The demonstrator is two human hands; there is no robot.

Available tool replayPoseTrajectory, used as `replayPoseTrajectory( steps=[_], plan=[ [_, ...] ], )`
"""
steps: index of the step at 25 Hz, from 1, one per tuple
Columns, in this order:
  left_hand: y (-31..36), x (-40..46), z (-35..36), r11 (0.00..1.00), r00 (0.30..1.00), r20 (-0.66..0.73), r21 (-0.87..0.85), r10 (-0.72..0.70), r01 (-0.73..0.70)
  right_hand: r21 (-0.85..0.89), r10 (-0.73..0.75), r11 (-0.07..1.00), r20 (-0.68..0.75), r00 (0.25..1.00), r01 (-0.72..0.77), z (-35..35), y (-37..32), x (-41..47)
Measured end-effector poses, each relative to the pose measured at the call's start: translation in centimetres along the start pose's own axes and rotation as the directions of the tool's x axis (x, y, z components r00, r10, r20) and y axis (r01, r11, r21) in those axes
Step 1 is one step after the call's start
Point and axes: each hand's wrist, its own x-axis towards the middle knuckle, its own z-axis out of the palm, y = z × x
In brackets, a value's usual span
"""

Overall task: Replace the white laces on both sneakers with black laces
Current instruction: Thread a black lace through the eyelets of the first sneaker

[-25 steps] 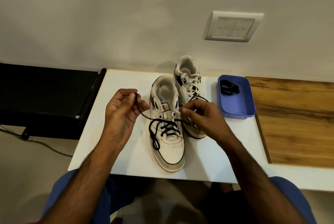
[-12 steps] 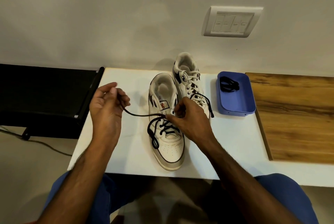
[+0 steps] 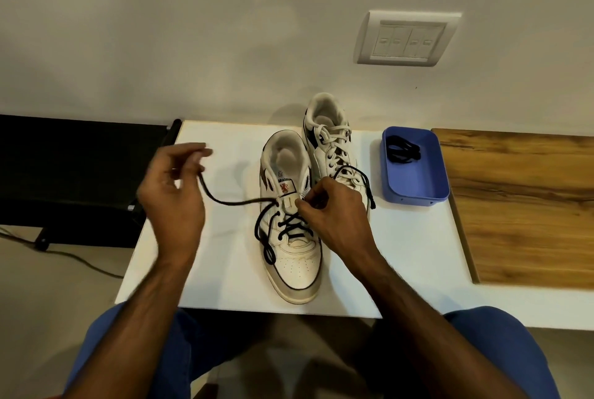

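Both hands work the near sneaker: left hand pinches one black lace end out toward 9 o'clock; right hand grips the other end at the top eyelets. Its toe points to 6 o'clock on the white bench, against a pale wall.

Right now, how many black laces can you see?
2. One black lace is half-threaded through the near sneaker, its ends held by the left hand and right hand. The spare black lace lies bundled in the blue tray.
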Motion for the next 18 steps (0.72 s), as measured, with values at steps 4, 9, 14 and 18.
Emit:
replayPoseTrajectory(
  steps=[4, 9, 14, 18],
  plan=[
    [-0.6, 0.7, -1.3, 0.992, 0.99, -0.138, 0.125, 0.002, 0.015, 0.031, -0.008, 0.999, 0.039, 0.999, 0.007, 0.4, -0.4, -0.5],
    [-0.9, -1.5, 1.2, 0.929, 0.847, 0.501, 0.197, 0.18, -0.313, 0.056, 0.023, 0.998, 0.069, 0.997, -0.027, 0.6, -0.7, -0.9],
    [-0.9, -3.2, 2.5, 0.955, 0.754, 0.654, 0.175, 0.071, -0.241, 0.081, 0.017, 0.996, 0.072, 0.997, -0.023, 0.3, -0.6, -1.2],
    [-0.3, -3.7, 3.1, 0.981, 0.811, 0.583, 0.182, -0.049, -0.072, 0.128, 0.003, 0.992, 0.058, 0.998, -0.01, 0.3, -0.2, -1.5]
  ],
)
